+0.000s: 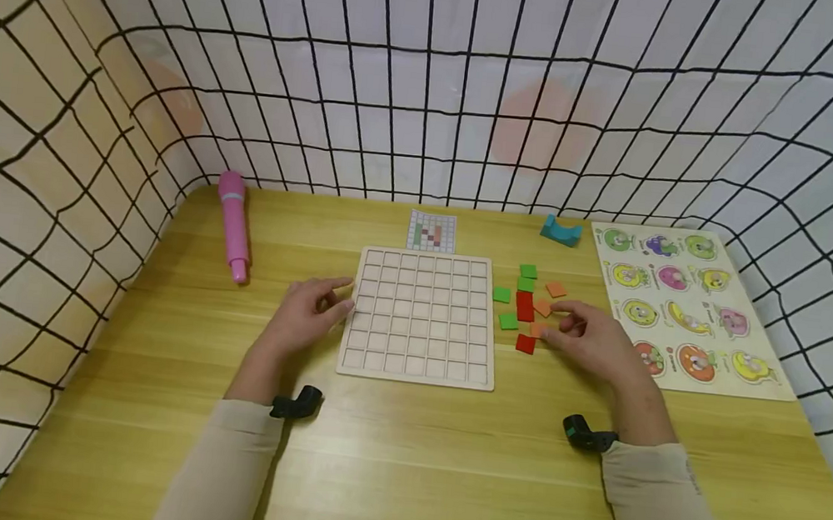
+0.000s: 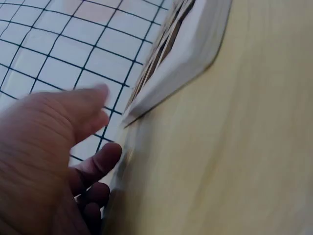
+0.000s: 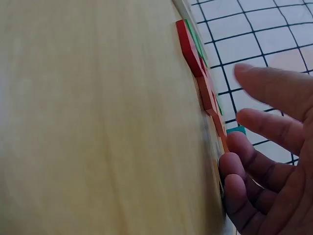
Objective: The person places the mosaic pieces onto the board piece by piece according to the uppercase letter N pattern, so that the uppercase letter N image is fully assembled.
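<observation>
A wooden grid board [image 1: 415,380] lies flat in the middle of the table. My left hand [image 1: 302,312] is beside its left edge, fingers loosely bent and nothing held; in the left wrist view the thumb and fingers stay apart from the board's corner [image 2: 181,66]. To the right of the board lie several small square tiles: green [image 1: 502,295], red [image 1: 525,306] and orange [image 1: 556,289]. My right hand [image 1: 597,342] is at the orange tiles. In the right wrist view its thumb and index finger are spread, with no tile between them; whether a fingertip touches one is unclear.
Behind the board stands a small pattern card [image 1: 432,231] with coloured squares. A pink marker-like stick [image 1: 234,226] lies at left, a blue curved piece [image 1: 561,231] at back right. A fruit picture board [image 1: 690,307] lies at right. Black netting [image 1: 422,110] encloses the table.
</observation>
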Demonstrator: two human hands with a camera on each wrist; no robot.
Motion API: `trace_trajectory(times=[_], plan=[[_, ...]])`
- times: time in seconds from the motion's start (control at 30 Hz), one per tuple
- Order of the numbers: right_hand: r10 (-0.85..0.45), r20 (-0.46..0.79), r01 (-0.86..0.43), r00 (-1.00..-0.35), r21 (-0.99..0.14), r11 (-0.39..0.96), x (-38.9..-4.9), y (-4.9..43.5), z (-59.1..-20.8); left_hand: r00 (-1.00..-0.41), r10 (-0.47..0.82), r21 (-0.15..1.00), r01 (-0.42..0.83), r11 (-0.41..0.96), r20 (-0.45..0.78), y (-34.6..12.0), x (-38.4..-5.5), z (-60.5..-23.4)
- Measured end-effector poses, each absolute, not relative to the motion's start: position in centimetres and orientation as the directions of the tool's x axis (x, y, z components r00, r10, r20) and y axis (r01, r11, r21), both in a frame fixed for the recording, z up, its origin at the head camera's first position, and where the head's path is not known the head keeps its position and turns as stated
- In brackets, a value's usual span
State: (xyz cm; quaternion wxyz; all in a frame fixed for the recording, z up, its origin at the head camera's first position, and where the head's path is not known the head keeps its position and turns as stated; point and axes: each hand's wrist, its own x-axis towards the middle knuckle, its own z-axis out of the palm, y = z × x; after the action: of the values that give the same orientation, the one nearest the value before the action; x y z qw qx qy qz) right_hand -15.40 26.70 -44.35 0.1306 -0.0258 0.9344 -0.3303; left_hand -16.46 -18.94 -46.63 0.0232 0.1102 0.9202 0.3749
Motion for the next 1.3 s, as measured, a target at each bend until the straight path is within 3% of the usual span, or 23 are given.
trace_trajectory(times=[0.3, 1.3], plan=[[-0.210, -0.235, -0.001, -0.949, -0.664, 0.748, -15.6, 27.4, -45.1, -0.974, 0.215, 0.628, 0.210, 0.749, 0.070, -18.4, -16.1, -47.3], [-0.192, -0.219, -0.018, -0.957, -0.615, 0.788, -15.2, 26.6, -45.5, -0.975, 0.216, 0.603, 0.207, 0.771, 0.058, -18.4, -15.9, -47.4]])
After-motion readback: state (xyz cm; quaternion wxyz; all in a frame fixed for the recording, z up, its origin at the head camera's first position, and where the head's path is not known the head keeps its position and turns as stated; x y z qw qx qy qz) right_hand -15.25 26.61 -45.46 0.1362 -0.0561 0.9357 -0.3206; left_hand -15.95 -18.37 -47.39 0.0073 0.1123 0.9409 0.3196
